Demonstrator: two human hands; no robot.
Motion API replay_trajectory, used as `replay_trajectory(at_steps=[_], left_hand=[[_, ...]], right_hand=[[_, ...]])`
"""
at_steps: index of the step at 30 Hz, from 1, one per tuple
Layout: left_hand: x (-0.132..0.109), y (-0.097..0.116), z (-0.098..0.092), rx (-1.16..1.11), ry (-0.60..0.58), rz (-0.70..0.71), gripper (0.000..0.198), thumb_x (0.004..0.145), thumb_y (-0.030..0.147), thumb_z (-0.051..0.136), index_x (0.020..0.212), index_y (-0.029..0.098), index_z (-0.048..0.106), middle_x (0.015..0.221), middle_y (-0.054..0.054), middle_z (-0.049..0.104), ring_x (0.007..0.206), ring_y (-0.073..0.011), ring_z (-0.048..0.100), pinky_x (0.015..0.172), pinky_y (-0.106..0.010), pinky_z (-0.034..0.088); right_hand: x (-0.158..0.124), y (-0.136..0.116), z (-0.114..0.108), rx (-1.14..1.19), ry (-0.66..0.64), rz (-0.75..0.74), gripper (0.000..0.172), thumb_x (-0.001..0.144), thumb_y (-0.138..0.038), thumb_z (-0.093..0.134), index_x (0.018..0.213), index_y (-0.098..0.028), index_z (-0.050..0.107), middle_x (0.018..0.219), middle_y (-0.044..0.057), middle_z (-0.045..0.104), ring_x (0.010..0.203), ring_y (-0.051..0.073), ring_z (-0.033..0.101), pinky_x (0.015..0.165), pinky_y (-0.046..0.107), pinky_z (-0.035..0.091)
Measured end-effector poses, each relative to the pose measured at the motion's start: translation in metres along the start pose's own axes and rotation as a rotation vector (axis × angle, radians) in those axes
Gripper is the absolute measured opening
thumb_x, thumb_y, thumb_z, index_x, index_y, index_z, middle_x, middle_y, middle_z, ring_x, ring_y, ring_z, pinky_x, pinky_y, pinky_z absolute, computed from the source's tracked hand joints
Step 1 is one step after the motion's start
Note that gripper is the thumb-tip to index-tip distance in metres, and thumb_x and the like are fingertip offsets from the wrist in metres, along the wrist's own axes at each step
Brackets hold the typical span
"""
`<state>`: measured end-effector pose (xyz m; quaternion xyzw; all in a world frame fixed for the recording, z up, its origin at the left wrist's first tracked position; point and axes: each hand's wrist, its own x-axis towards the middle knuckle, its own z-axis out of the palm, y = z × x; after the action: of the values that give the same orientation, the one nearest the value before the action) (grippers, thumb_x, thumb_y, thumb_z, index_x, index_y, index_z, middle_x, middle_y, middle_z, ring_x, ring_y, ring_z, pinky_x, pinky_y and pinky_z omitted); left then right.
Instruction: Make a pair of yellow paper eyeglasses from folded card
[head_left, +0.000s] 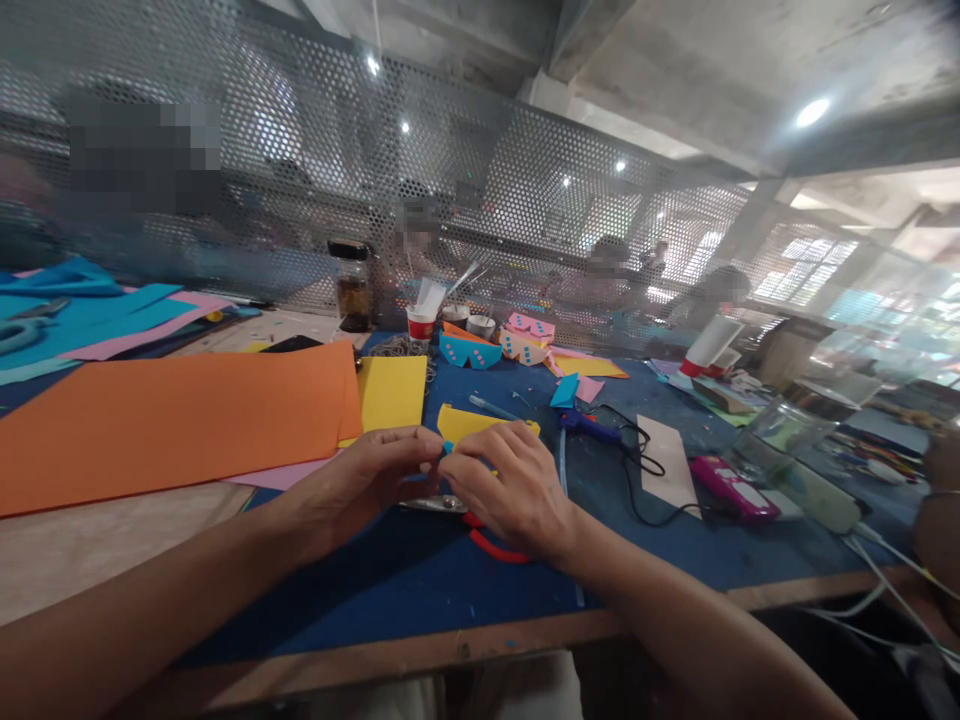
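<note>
My left hand (pixel 373 468) and my right hand (pixel 511 487) meet above the blue mat. Their fingertips pinch a small blue piece (pixel 448 447), most of it hidden by the fingers. Below them on the mat lies a pair of scissors (pixel 501 549) with red handles, partly covered by my right hand. Just beyond my fingers is a yellow cut-out (pixel 459 419), which my right hand partly hides. A blue glue gun (pixel 592 427) with a dark cord lies to the right, beside a folded blue piece (pixel 565 390).
Large orange sheets (pixel 172 415) and a yellow sheet (pixel 394 392) lie left. Behind stand decorated masks (pixel 470 350), a red-and-white cup (pixel 420 323) and a lidded jar (pixel 352 290). Rightward are a magenta device (pixel 733 489), a phone (pixel 814 492) and cables. A perforated metal screen (pixel 480 230) backs the table.
</note>
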<state>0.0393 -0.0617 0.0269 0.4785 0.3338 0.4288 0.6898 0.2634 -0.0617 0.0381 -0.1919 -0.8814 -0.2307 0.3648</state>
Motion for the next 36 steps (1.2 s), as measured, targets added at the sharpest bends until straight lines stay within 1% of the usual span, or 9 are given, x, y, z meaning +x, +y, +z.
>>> replay_trajectory(at_steps=[3, 5, 10, 14, 22, 25, 30, 36], left_hand=[[0.002, 0.000, -0.001, -0.005, 0.020, -0.012, 0.026, 0.076, 0.043, 0.096, 0.077, 0.022, 0.081, 0.083, -0.002, 0.067, 0.085, -0.0190, 0.063, 0.083, -0.031, 0.058], [0.002, 0.000, -0.001, 0.002, 0.032, -0.018, 0.027, 0.076, 0.043, 0.096, 0.078, 0.021, 0.081, 0.083, -0.002, 0.068, 0.085, -0.0186, 0.064, 0.085, -0.031, 0.058], [0.001, 0.001, 0.000, 0.062, 0.054, 0.021, 0.027, 0.076, 0.043, 0.095, 0.077, 0.020, 0.081, 0.082, -0.004, 0.069, 0.083, -0.0202, 0.065, 0.084, -0.034, 0.059], [0.001, 0.002, 0.002, 0.090, 0.077, 0.042, 0.028, 0.074, 0.044, 0.095, 0.075, 0.020, 0.080, 0.082, -0.004, 0.070, 0.082, -0.0210, 0.066, 0.083, -0.034, 0.060], [0.002, -0.001, 0.000, 0.083, 0.057, 0.034, 0.029, 0.074, 0.045, 0.096, 0.078, 0.020, 0.081, 0.086, -0.003, 0.073, 0.084, -0.0196, 0.066, 0.086, -0.034, 0.056], [0.002, 0.000, 0.000, 0.082, 0.063, 0.043, 0.030, 0.074, 0.046, 0.097, 0.076, 0.021, 0.081, 0.083, -0.002, 0.071, 0.082, -0.0184, 0.064, 0.085, -0.033, 0.055], [0.001, 0.000, 0.001, 0.087, 0.069, 0.059, 0.031, 0.072, 0.047, 0.099, 0.076, 0.022, 0.081, 0.079, -0.001, 0.070, 0.080, -0.0160, 0.062, 0.079, -0.028, 0.051], [0.002, 0.001, 0.002, 0.087, 0.079, 0.069, 0.032, 0.071, 0.047, 0.100, 0.078, 0.021, 0.082, 0.079, -0.001, 0.071, 0.079, -0.0152, 0.063, 0.079, -0.026, 0.051]], right_hand=[[-0.001, 0.000, 0.001, 0.021, 0.003, -0.008, 0.012, 0.111, -0.019, 0.060, 0.109, -0.021, 0.071, 0.097, 0.003, 0.077, 0.085, 0.019, 0.064, 0.079, 0.038, 0.045], [-0.002, 0.000, 0.003, 0.036, 0.003, -0.006, 0.011, 0.111, -0.019, 0.061, 0.108, -0.020, 0.071, 0.096, 0.004, 0.077, 0.086, 0.020, 0.065, 0.080, 0.038, 0.046], [-0.003, -0.001, 0.005, 0.053, -0.010, 0.029, 0.015, 0.113, -0.023, 0.059, 0.105, -0.022, 0.072, 0.094, 0.003, 0.077, 0.086, 0.019, 0.067, 0.081, 0.037, 0.046], [-0.001, -0.001, 0.004, 0.065, 0.006, 0.041, 0.013, 0.112, -0.024, 0.060, 0.106, -0.023, 0.072, 0.095, 0.004, 0.078, 0.087, 0.019, 0.068, 0.080, 0.037, 0.047], [0.002, -0.003, 0.001, 0.103, 0.071, 0.059, 0.013, 0.112, -0.024, 0.062, 0.104, -0.020, 0.071, 0.095, 0.004, 0.080, 0.087, 0.018, 0.070, 0.081, 0.035, 0.049], [0.001, -0.003, 0.003, 0.166, 0.099, 0.102, 0.011, 0.112, -0.026, 0.064, 0.104, -0.020, 0.071, 0.096, 0.005, 0.079, 0.089, 0.018, 0.071, 0.082, 0.034, 0.051], [-0.001, -0.004, 0.008, 0.280, 0.099, 0.230, 0.014, 0.112, -0.032, 0.064, 0.104, -0.022, 0.071, 0.097, 0.004, 0.080, 0.091, 0.019, 0.073, 0.084, 0.034, 0.053], [0.000, -0.005, 0.011, 0.430, 0.120, 0.320, 0.008, 0.109, -0.027, 0.069, 0.103, -0.022, 0.071, 0.093, 0.003, 0.077, 0.090, 0.019, 0.072, 0.082, 0.032, 0.054]])
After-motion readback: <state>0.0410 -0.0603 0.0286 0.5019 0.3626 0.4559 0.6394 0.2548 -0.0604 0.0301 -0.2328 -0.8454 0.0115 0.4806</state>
